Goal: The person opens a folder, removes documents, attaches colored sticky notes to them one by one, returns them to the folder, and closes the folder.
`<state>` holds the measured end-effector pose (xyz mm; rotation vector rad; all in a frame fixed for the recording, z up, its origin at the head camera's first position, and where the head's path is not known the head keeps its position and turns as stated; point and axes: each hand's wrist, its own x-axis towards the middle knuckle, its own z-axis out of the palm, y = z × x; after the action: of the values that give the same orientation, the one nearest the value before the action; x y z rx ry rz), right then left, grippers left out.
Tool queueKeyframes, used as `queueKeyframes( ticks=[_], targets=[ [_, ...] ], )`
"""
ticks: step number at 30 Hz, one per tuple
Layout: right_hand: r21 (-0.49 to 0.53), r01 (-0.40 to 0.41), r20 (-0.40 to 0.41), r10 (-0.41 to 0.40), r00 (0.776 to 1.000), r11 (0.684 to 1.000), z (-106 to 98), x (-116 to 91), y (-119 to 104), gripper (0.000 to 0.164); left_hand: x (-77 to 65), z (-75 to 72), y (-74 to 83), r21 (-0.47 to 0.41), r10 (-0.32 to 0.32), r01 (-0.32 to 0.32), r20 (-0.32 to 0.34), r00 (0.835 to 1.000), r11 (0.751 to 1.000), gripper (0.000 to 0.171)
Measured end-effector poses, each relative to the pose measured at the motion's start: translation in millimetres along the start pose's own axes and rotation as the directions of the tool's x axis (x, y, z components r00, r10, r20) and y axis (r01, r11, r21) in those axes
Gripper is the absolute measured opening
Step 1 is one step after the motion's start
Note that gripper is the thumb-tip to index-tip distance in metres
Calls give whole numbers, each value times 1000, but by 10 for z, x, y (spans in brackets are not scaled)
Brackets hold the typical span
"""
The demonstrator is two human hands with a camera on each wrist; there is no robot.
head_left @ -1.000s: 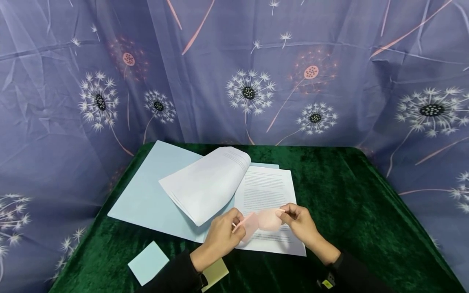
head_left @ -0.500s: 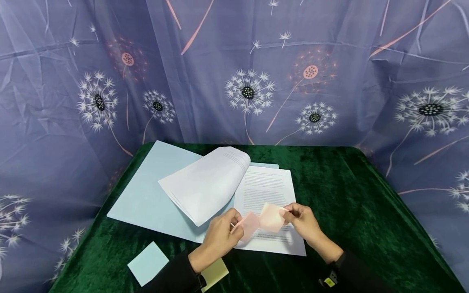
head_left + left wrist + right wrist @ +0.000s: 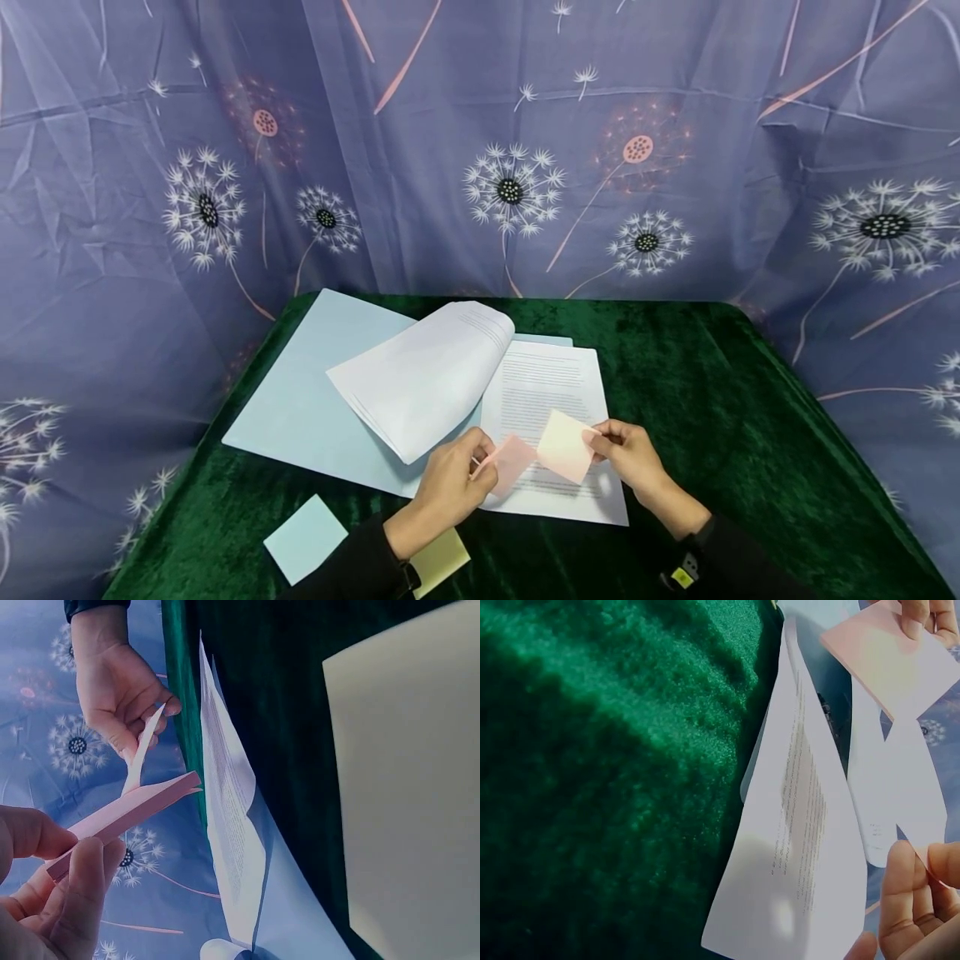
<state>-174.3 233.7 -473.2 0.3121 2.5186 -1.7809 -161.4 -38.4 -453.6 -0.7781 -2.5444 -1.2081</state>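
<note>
My left hand (image 3: 453, 475) pinches a pink sticky note pad (image 3: 512, 465) above the lower part of a printed page (image 3: 543, 379). Between the thumb and fingers of my right hand (image 3: 636, 460) is a single sticky note (image 3: 564, 447), pale and lit in the head view, its near corner close to the pad. The left wrist view shows the pad's thick edge (image 3: 135, 814) and the thin note (image 3: 144, 750) standing up beside it. In the right wrist view, the pad's face (image 3: 889, 652) appears at the upper right, with my right fingers (image 3: 900, 900) below.
A light blue folder (image 3: 300, 400) lies spread under the papers on a green velvet cloth (image 3: 712, 392). Several pages (image 3: 423, 383) are curled back to the left. A blue sticky pad (image 3: 306, 540) sits front left, and a yellow one (image 3: 442, 562) lies partly under my left wrist.
The right hand has moved slightly right, drawing the single note away from the pink pad. The note has turned from lying across the pad's edge to facing upward. The left hand barely moved.
</note>
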Motion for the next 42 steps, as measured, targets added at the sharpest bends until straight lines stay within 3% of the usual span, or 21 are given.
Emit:
queueKeyframes(
  ticks=[6,12,15,18,19,21,25,27,29,31,34,38,40,42],
  targets=[
    [27,-19,8,19,1000,999,-51,21,31,18,-20,11,-27,-16,10,-10,7,1000,1000,14],
    [51,-37,-21,39,999,998,-145,43,21,21,-29,-6,-48,-38,-33,34,38,999,999,16],
    [45,-27,-19,28,999,999,-163,37,7,21,-27,-7,-50,-69,-45,51,89,995,996,16],
    [41,-14,-20,15,1000,999,-155,33,1,21,-29,3,-41,-131,-56,83,200,978,988,15],
    [38,-11,-22,12,1000,999,-150,32,-1,21,-33,7,-33,-166,-62,107,257,965,980,15],
    [29,-7,-26,8,1000,1000,-137,30,-4,21,-45,21,-20,-235,-72,173,384,921,957,15],
    [14,1,-33,-1,999,1000,-115,33,-18,20,-93,57,6,-329,-45,303,607,793,894,17],
    [9,1,-35,-1,999,1000,-107,36,-23,19,-131,90,5,-337,-10,319,672,740,886,17],
    [2,0,-35,0,999,1000,-101,37,-20,19,-164,129,4,-332,8,324,710,705,886,17],
    [-8,-5,-35,5,999,1000,-97,38,-14,19,-185,172,-6,-317,6,326,726,687,891,18],
    [-12,-12,-37,12,999,1000,-89,39,-7,19,-192,220,-5,-258,-33,304,712,702,917,19],
    [-10,-21,-39,21,999,1000,-77,40,-12,19,-191,269,-3,-84,-63,157,663,746,984,22],
    [-9,-24,-41,24,999,1000,-72,40,-14,19,-195,289,-2,19,-68,72,644,762,997,23],
    [-7,-27,-42,26,999,1000,-71,40,-14,20,-203,304,4,108,-70,2,629,774,994,24]
  ],
)
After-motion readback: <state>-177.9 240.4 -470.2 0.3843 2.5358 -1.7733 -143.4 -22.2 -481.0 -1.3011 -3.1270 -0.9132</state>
